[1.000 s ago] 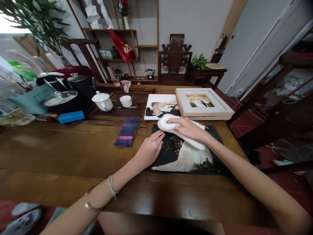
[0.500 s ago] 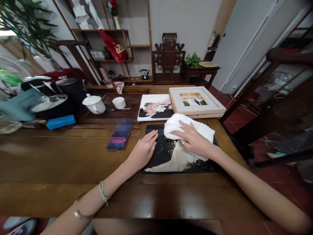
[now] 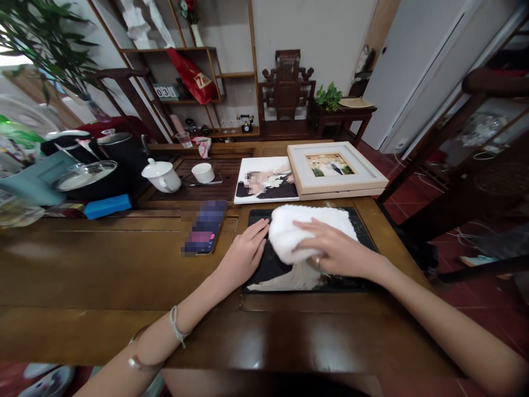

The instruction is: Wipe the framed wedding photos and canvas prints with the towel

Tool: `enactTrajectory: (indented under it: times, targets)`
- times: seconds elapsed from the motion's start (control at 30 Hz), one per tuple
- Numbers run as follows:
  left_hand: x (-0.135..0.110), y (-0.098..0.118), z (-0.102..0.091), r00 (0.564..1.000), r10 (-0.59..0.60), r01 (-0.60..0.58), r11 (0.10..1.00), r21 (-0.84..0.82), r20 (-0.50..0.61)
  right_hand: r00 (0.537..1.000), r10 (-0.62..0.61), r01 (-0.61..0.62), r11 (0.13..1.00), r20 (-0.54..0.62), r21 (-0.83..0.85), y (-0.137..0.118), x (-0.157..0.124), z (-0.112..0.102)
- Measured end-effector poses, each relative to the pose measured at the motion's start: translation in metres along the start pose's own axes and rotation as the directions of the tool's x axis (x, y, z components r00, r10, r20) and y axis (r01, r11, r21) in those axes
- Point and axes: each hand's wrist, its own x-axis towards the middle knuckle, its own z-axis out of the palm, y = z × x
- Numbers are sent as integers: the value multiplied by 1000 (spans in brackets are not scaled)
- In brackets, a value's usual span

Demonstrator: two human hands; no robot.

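Observation:
A dark photo print [image 3: 285,273] lies flat on the wooden table [image 3: 103,264] in front of me. My right hand [image 3: 336,248] lies on top of a white cloth [image 3: 297,231], fingers curled over it, pressing it onto the print. My left hand [image 3: 246,251] rests flat on the print's left edge, fingers stretched out and holding nothing. A phone [image 3: 204,234] lies just left of my left hand.
Behind the print lie a second photo print [image 3: 266,179] and a white framed picture [image 3: 336,168]. A white teapot [image 3: 162,176] and cup [image 3: 203,172] sit on a tea tray; black pots [image 3: 88,176] and a blue sponge [image 3: 107,205] stand at the left.
My right hand has slid the white cloth from the print's top left across and down toward its middle. My left hand has stayed on the left edge.

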Motion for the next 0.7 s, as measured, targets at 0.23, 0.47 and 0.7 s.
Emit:
enactTrajectory:
  times: [0.23,0.47,0.7]
  targets:
    - [0,1,1,1000,3,-3,1000,9,-21,992,103,-117,970,-78,-214,13,11,5]
    - [0,0,1,1000,-7,7,1000,-2,-30,986,-79,100,984,144,-144,-79,-32,20]
    - [0,0,1,1000,-19,19,1000,-1,8,989,-117,123,991,88,-61,-34,-7,2]
